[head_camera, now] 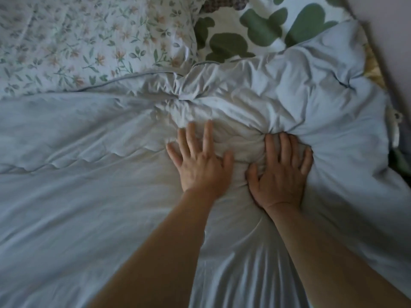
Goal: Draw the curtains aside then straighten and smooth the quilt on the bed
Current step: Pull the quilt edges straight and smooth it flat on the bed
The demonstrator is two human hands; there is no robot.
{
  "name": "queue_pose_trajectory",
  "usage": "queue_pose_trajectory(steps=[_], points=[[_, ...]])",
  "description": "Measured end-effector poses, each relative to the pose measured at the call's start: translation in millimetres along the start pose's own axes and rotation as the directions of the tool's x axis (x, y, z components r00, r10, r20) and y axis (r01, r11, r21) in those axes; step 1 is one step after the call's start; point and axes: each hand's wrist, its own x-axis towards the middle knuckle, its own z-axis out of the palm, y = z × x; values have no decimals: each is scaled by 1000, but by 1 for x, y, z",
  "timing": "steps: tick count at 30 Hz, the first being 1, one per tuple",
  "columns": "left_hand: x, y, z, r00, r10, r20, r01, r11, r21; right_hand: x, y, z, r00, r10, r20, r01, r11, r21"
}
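No writing, brand, number or sign can be read. At about 3 o'clock, by the edge of the quilt, a small pale piece may be a label, but it is too blurred to tell, and nothing on it is legible.
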Motion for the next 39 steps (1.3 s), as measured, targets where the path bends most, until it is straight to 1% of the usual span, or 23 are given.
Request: queue_pose_trajectory(steps=[2,7,18,21,23,25,26,27,31,33,35,36,37,38,39], points=[[-15,5,10,1000,16,-8,-15,999,48,0,1,1,1000,-4,-15,4,1000,19],[-10,4,25,999,11,-46,-5,991,135,1,1,3,998,-13,-62,16,999,37],[-1,2,30,998,8,-68,1,990,140,2,0,3,998,-11,-69,15,998,54],[1,2,31,998,11,-66,-1,990,143,1,1,1,998,-14,-61,16,999,35],[3,1,31,998,13,-60,-5,990,141,5,-10,1,996,53,-68,-49,997,55],[5,1,31,998,17,-53,-9,991,133,17,-31,3,976,190,-105,-174,975,142],[6,0,31,999,15,-47,-8,991,131,24,-41,6,962,242,-127,-215,957,196],[7,1,32,999,12,-41,-6,992,130,31,-46,10,953,262,-152,-223,946,234],[7,-1,33,998,25,-53,-19,994,105,41,-43,31,955,204,-213,-143,952,269],[7,-6,25,995,90,-37,-87,994,73,39,-41,33,962,167,-218,-116,967,229],[8,-25,8,974,226,-7,-225,971,86,40,-45,32,963,143,-228,-105,980,172],[8,-41,-1,953,304,-11,-301,948,104,41,-44,31,967,132,-219,-100,984,151],[6,-66,-13,937,347,-31,-339,929,146,41,-47,29,972,125,-201,-98,986,137],[3,-92,-26,944,326,-57,-311,932,186,41,-49,28,974,118,-194,-97,988,117],[-2,-119,-37,967,240,-84,-218,954,208,41,-49,27,975,115,-193,-98,991,94]])
